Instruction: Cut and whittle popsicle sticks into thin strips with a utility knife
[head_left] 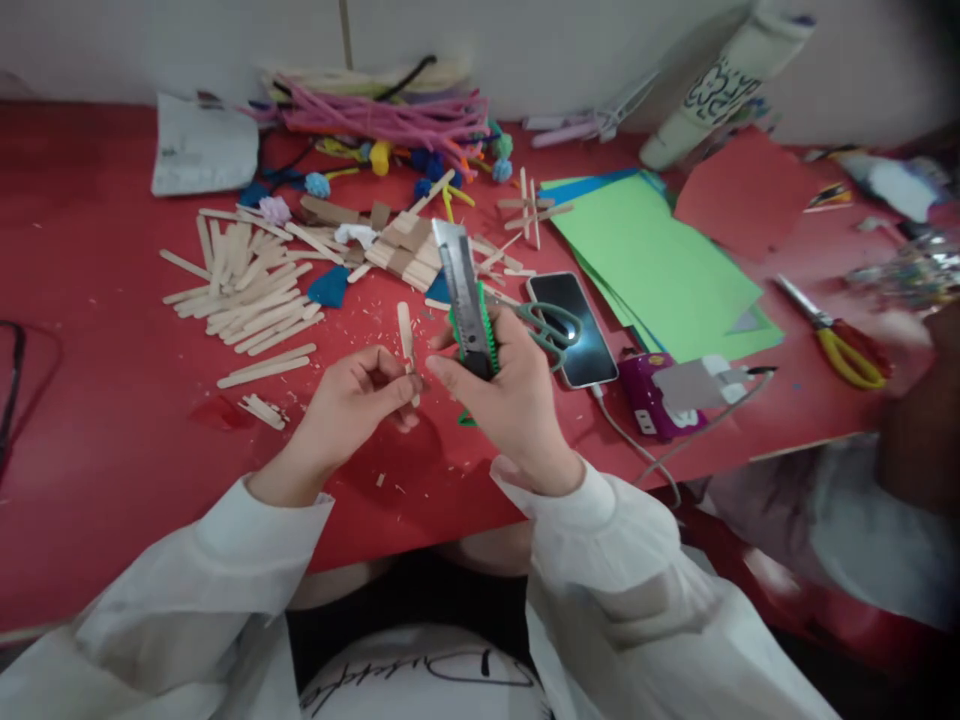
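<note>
Between the thumb and fingers of my left hand (360,400) is a wooden craft stick (405,328), held upright above the red table. My right hand (506,385) is closed around a green and black utility knife (469,310), its broad metal blade pointing up and away from me. The two hands are close together, and the knife is just right of the stick. Small wood shavings (380,480) lie on the table beneath them. To the left is a loose pile of craft sticks (255,290), with a few short cut pieces (264,411) nearer me.
Behind the knife lie joined sticks (405,250) and pink pipe cleaners (375,115). On the right are green-handled scissors (555,330), a charging phone (574,325), green paper (660,260), a purple box (652,400) and yellow-handled scissors (840,345). Another person's arm (919,420) is at the right edge.
</note>
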